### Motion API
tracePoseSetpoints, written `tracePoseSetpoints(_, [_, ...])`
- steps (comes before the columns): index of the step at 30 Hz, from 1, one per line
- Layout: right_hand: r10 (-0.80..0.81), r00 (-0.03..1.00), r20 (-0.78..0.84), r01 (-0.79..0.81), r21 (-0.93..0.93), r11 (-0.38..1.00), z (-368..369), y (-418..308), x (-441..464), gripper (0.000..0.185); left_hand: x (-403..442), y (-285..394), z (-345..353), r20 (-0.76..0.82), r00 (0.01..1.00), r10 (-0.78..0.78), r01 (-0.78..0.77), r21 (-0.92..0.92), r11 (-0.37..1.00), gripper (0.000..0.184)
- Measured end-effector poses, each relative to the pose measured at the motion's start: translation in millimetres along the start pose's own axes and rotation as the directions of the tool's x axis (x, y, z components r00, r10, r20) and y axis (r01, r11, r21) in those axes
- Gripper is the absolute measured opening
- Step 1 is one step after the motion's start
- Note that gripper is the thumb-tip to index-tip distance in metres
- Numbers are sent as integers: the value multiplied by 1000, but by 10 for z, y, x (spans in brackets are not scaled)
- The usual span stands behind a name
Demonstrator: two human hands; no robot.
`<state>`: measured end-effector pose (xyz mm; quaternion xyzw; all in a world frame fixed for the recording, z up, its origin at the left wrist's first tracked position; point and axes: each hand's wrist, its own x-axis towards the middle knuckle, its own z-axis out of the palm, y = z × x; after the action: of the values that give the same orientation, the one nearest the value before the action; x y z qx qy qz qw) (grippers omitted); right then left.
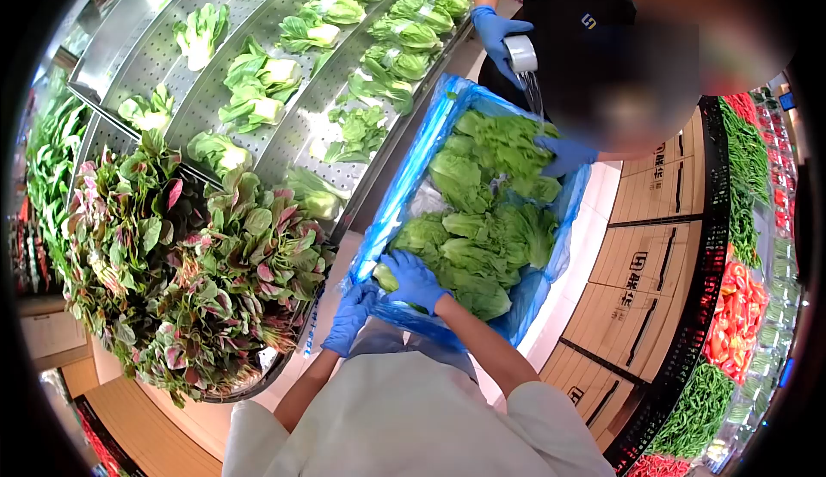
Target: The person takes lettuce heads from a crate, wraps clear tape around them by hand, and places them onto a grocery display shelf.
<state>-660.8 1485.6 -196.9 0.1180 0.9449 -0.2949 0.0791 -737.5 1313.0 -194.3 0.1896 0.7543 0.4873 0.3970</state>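
A blue-lined crate (379,234) holds several heads of green leaf lettuce (482,249). My right hand (415,283), in a blue glove, lies at the crate's near left corner with its fingers curled over a lettuce head (385,277), whose pale end shows beside them. My left hand (351,318), also gloved in blue, is at the crate's near left rim, its fingers bent in toward that same end. What the left fingers hold is hidden against the blue liner.
Across the crate, a co-worker's gloved hand (501,34) holds a roll of clear tape (520,53); their other hand (566,156) touches lettuce. A metal tiered shelf (185,107) with bok choy stands left. Red-green amaranth (181,270) is piled nearby. Chillies (736,318) line the right.
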Motion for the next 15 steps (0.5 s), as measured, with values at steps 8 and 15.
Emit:
tracePoseSetpoints(8, [9, 1000, 18, -10, 43, 999, -12, 49, -48, 77, -68, 235, 97, -51, 999, -15, 20, 94, 995, 14])
tracePoseSetpoints(15, [42, 995, -94, -25, 180, 983, -244, 136, -304, 72, 54, 295, 209, -10, 992, -125, 124, -18, 992, 16])
